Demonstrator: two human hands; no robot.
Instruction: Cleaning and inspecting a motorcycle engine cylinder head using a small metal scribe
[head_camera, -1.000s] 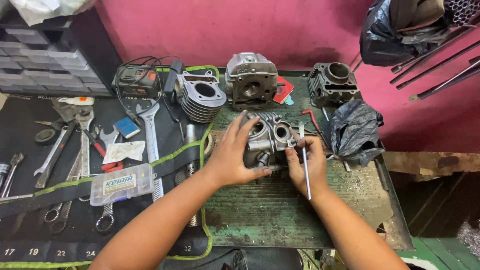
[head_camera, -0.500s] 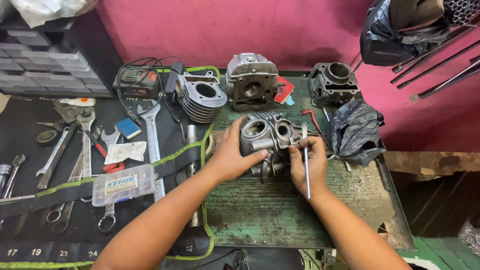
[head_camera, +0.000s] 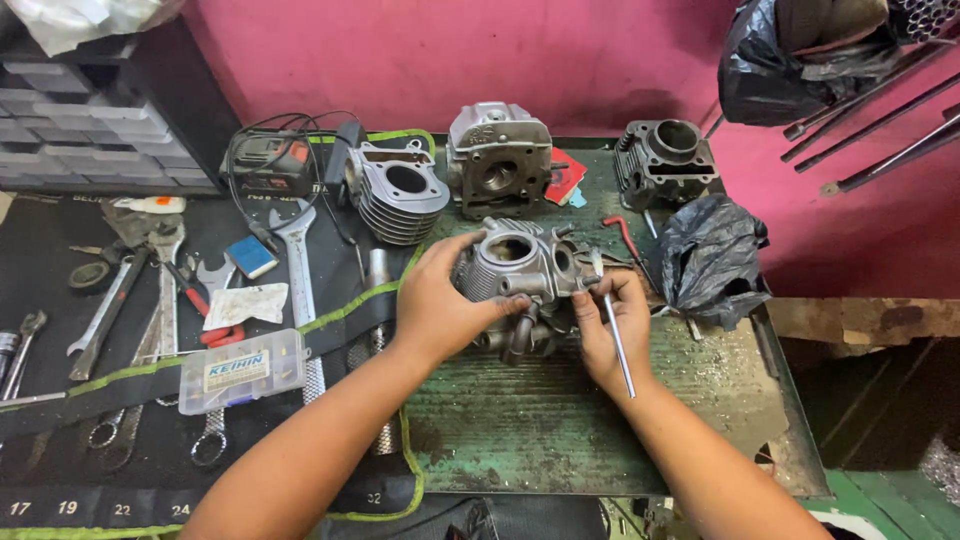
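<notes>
Centrally, the left hand (head_camera: 440, 305) clasped the cylinder head (head_camera: 520, 270) on the green counter (head_camera: 540, 420) while the right hand (head_camera: 610, 320) pinched a thin rod (head_camera: 618, 345), apparently still working at its port.

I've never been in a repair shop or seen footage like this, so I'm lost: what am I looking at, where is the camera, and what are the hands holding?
The camera sits on a person's head, looking down at their two bare hands over a worn green metal workbench. The left hand steadies a grey metal engine part with round openings. The right hand has its grip on a thin metal rod-like tool beside that part. Behind lie a finned grey cylinder, two more grey engine castings and a crumpled black plastic bag. To the left, spanners and a clear plastic parts box lie on a black mat.
</notes>
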